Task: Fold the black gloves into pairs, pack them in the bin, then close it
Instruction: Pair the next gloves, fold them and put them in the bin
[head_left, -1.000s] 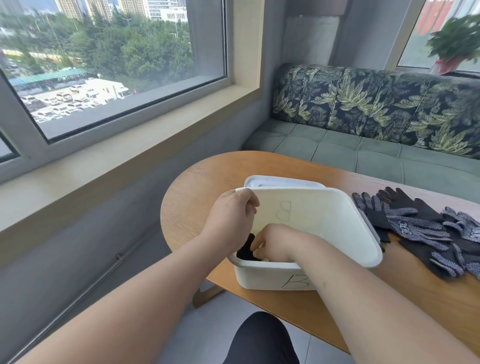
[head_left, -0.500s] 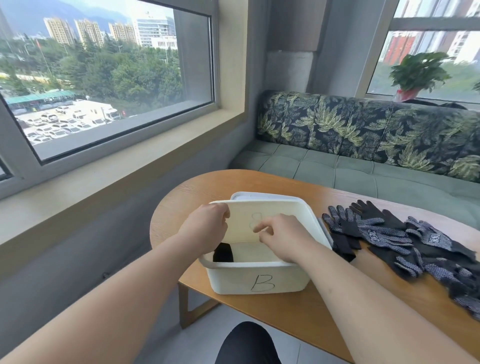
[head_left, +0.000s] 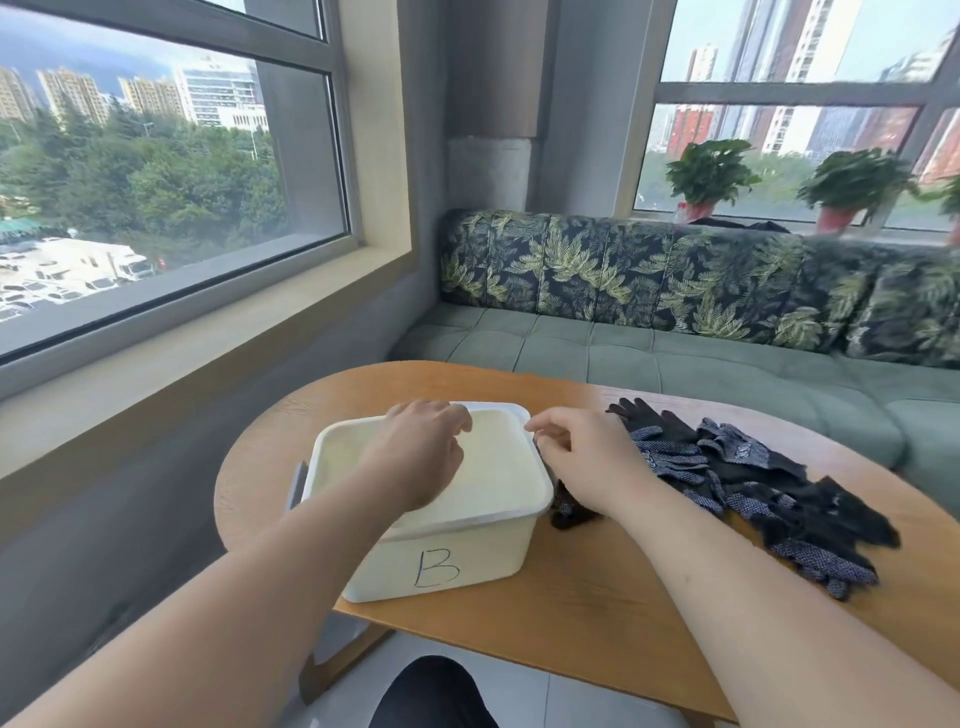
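Observation:
A white bin (head_left: 467, 564) marked "B" stands on the wooden table (head_left: 597, 613). Its white lid (head_left: 498, 478) lies flat over the top and hides the inside. My left hand (head_left: 421, 452) rests palm down on the lid with its fingers curled near the far edge. At the lid's far right corner, the fingertips of my right hand (head_left: 582, 457) pinch the rim. A loose pile of black gloves (head_left: 748, 483) with dotted grey palms lies on the table right of the bin, apart from both hands.
A green bench with a leaf-print backrest (head_left: 701, 280) runs behind the table. Potted plants (head_left: 711, 176) stand on the right sill. A window sill and wall are close on the left. My dark-clothed knee (head_left: 431, 691) shows below the table's near edge.
The lid was tilted up with both hands at the open bin and a black glove visible inside. Now the lid lies flat and covers the bin. My view has tipped upward.

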